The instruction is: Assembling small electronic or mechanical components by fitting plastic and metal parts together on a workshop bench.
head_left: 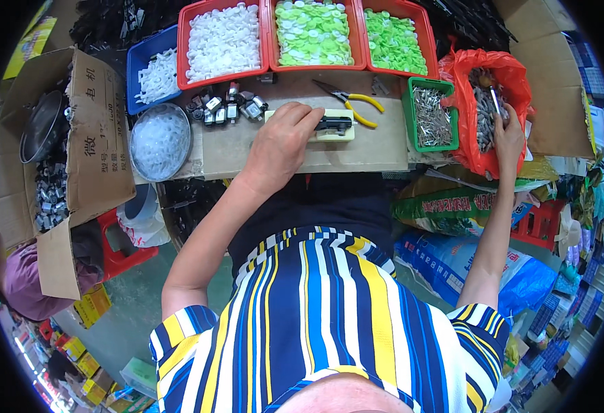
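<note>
My left hand [278, 144] is closed around the left end of a cream plastic casing [343, 132] with a black part fitted in it, on the work board. My right hand [510, 131] reaches into a red plastic bag [465, 65] of small grey parts [485, 124]. Its fingers pinch a slim tool with a shiny metal shaft [496, 102] and a rounded brownish end; its exact kind is unclear. Yellow-handled pliers [365, 103] lie just beyond the casing. Small motors [231, 110] are grouped left of the pliers. A green tray [412, 93] of metal pins or screws stands beside the bag.
Red trays [183, 48] of white and green plastic pieces line the back. A blue tray [134, 76] and a round dish [186, 155] hold white pieces at left. A cardboard box [99, 138] of motors stands far left, near another person's purple sleeve [30, 282].
</note>
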Motion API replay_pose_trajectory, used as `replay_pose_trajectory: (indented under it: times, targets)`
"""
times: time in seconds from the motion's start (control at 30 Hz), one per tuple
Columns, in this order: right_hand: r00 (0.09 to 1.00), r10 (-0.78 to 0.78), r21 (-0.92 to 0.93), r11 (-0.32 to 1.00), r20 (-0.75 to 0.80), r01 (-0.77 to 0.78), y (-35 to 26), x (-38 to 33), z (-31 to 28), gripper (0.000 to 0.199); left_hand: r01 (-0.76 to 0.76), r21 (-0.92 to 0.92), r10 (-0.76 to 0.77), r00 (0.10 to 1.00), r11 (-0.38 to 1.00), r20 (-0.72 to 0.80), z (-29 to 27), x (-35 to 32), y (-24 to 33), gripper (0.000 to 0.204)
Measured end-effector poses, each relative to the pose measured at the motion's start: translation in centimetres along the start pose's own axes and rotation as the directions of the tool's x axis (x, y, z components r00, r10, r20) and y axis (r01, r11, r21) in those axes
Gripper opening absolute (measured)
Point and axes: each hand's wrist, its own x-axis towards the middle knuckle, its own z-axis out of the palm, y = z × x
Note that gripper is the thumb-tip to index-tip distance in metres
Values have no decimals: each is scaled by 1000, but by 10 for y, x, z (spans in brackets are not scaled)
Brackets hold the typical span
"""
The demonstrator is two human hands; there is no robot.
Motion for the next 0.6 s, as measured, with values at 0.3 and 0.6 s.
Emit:
replay_pose_trajectory:
  times: [0.3,0.6]
  targets:
    - [914,-405,434,821,-11,369,-167,-39,-38,27,204,-823,-442,895,531,-63,-35,9,-1,45]
    - [681,-698,471,687,220,553,-229,-72,32,32,105,-763,-353,921,638,-168,-51,1,16,25]
